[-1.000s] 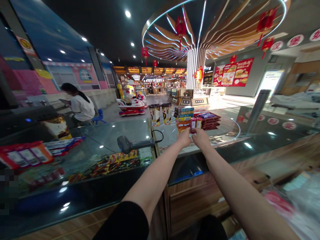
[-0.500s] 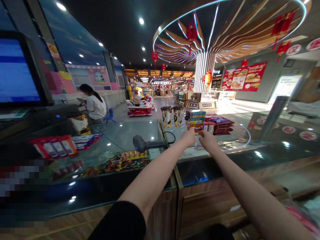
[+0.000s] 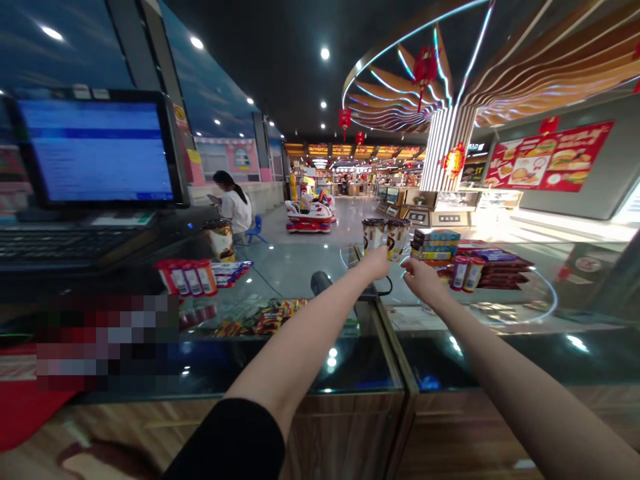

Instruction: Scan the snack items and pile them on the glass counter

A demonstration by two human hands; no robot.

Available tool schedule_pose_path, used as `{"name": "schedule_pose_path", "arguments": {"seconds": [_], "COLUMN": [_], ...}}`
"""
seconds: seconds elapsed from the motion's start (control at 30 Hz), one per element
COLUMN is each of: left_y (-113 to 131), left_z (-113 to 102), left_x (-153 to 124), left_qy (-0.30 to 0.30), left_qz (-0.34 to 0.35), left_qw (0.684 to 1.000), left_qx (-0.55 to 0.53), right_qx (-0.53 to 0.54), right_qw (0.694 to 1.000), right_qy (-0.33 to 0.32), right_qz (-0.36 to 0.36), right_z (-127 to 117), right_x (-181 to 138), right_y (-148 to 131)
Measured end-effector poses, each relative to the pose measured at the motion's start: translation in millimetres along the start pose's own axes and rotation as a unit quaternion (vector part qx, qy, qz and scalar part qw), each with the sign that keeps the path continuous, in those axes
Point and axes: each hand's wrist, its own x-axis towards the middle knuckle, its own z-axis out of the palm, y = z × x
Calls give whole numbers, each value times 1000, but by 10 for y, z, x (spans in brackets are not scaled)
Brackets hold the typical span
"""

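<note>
My left hand point(image 3: 375, 263) reaches over the glass counter, right in front of two brown-and-white lidded paper cups point(image 3: 397, 239). Its fingers point away from me and are mostly hidden, so any contact with the cups cannot be told. Just to the right, my right hand point(image 3: 421, 276) has loosely bent fingers, slightly apart, with nothing visible in them. It is beside a stack of small boxes point(image 3: 436, 244). Right of the stack stand two small purple and yellow tubes point(image 3: 467, 273), and behind them lies a pile of dark red packets point(image 3: 507, 268).
A dark handheld scanner point(image 3: 321, 284) lies partly behind my left forearm. A monitor point(image 3: 100, 150) and keyboard point(image 3: 55, 248) stand at left. Nearby are several upright tubes point(image 3: 187, 278), another paper cup point(image 3: 220, 240) and colourful packets point(image 3: 275, 316). A person point(image 3: 235, 205) sits beyond the counter.
The view has turned left, bringing the monitor further in. Both hands have moved left along the counter, from the boxes and tubes towards the paper cups.
</note>
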Motion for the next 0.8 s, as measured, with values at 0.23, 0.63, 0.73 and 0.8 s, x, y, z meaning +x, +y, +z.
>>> {"name": "schedule_pose_path", "arguments": {"seconds": [0.23, 0.63, 0.73, 0.8], "left_y": [-510, -1552, -1825, -1989], "left_z": [-368, -717, -742, -743], "left_x": [-167, -693, -867, -983], "left_qy": [28, 146, 157, 164], "left_qz": [-44, -108, -142, -156], "left_qw": [998, 982, 977, 974], "left_qx": [-32, -47, -15, 22], "right_qx": [13, 51, 60, 67], "right_qw": [998, 991, 988, 985], "right_qy": [-26, -67, -80, -84], "right_qz": [-46, -104, -121, -133], "right_z": [100, 366, 446, 503], "right_x": [145, 189, 222, 241], "right_y": [-506, -1054, -1122, -1162]}}
